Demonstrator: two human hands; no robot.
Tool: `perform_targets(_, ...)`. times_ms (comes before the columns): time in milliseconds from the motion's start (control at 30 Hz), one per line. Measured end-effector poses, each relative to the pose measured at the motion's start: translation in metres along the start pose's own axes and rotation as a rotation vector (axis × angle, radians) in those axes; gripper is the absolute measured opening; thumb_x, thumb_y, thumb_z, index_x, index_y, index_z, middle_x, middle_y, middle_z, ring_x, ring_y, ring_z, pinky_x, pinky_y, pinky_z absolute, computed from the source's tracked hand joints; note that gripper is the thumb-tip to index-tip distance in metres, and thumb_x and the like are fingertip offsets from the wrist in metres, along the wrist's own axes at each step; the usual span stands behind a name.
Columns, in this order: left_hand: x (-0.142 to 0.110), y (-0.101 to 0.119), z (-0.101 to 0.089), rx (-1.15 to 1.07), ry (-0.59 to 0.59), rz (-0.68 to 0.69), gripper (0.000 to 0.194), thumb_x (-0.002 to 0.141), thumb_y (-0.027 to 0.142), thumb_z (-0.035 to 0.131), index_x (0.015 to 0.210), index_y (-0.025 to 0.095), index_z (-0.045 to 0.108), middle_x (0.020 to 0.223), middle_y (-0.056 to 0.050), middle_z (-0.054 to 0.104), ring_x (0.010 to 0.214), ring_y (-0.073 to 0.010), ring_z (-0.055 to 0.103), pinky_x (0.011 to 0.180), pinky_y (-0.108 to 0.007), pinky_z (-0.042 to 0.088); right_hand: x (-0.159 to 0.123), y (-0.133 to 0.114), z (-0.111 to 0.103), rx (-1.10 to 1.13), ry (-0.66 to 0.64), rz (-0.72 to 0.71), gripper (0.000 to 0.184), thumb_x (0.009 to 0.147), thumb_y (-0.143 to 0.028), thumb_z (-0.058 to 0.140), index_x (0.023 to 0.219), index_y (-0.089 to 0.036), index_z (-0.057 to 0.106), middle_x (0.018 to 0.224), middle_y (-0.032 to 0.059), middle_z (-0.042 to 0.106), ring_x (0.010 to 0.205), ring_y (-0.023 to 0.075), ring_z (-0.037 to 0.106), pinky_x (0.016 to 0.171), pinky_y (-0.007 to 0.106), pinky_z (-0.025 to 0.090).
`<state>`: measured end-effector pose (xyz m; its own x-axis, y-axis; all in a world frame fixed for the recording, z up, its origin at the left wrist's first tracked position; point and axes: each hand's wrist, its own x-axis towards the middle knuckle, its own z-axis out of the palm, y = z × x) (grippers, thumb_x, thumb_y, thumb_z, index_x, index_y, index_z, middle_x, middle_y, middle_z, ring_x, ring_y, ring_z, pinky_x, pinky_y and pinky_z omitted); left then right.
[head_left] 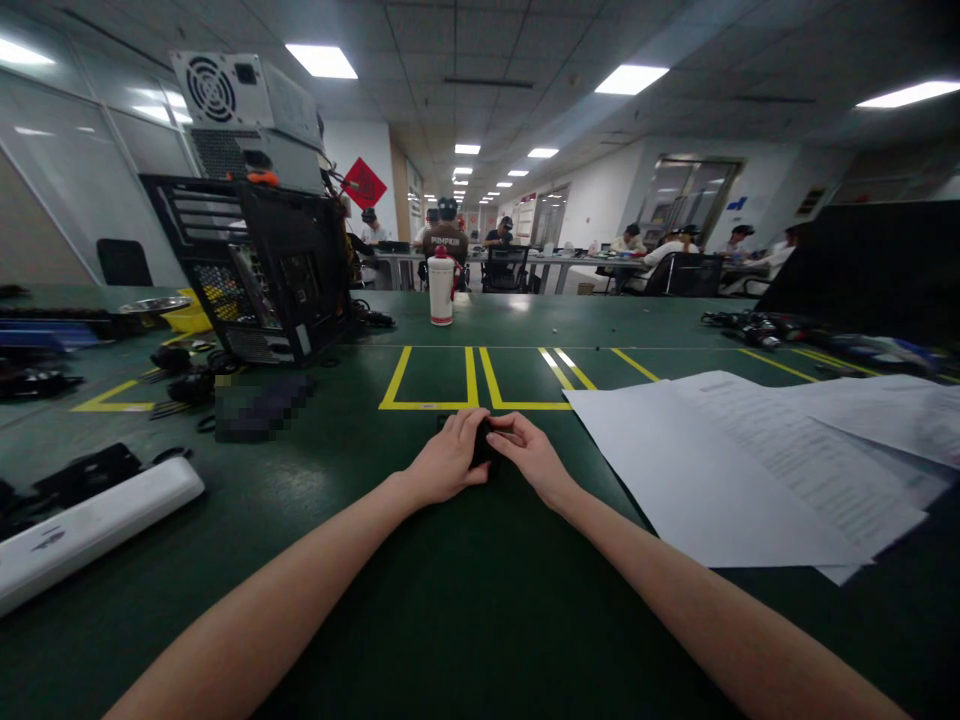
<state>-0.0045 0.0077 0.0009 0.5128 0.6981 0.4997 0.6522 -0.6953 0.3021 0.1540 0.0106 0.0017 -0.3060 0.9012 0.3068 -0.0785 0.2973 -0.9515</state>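
Between my two hands is a small black object (482,446), mostly covered by fingers, so its kind does not show. My left hand (448,458) is wrapped round it from the left, with the thumb at the near side. From the right, my right hand (531,455) pinches at its edge with thumb and index finger. Both hands rest low over the green table (480,600), just in front of yellow tape lines (427,406).
White printed sheets (720,470) lie to the right. A black computer case (262,270) with power supplies (247,100) on top stands at the left, near a white power strip (105,525). A white cup (442,290) stands ahead. Several people sit farther back.
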Motion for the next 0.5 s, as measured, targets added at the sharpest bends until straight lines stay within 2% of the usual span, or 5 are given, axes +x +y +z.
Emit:
perform_targets(167, -0.0003, 0.0007, -0.0006, 0.011, -0.009, 0.004, 0.066, 0.068, 0.026, 0.056, 0.122, 0.017, 0.019, 0.119, -0.012, 0.036, 0.111, -0.0251, 0.037, 0.089, -0.042, 0.038, 0.0007, -0.0015, -0.0033, -0.039, -0.028, 0.060, 0.031, 0.070, -0.025, 0.056, 0.101, -0.021, 0.052, 0.105, 0.0040, 0.056, 0.100, 0.0164, 0.052, 0.092, 0.036, 0.037)
perform_targets(367, -0.0010, 0.0018, -0.0017, 0.000, -0.012, 0.001, 0.067, 0.068, 0.025, 0.056, 0.122, 0.019, 0.018, 0.119, -0.011, 0.035, 0.112, -0.0260, 0.036, 0.089, -0.045, 0.037, -0.0041, -0.0039, -0.0032, 0.030, -0.099, 0.038, 0.030, 0.067, -0.020, 0.060, 0.096, -0.022, 0.052, 0.100, 0.0013, 0.057, 0.099, 0.0163, 0.053, 0.091, 0.035, 0.038)
perform_targets(500, -0.0004, 0.0009, -0.0006, -0.001, -0.015, -0.005, 0.066, 0.068, 0.026, 0.055, 0.122, 0.020, 0.018, 0.120, -0.011, 0.035, 0.111, -0.0266, 0.037, 0.087, -0.045, 0.039, -0.0051, -0.0030, -0.0010, 0.009, -0.068, 0.010, 0.024, 0.069, -0.022, 0.058, 0.092, -0.022, 0.053, 0.097, 0.0006, 0.057, 0.096, 0.0153, 0.054, 0.089, 0.034, 0.040)
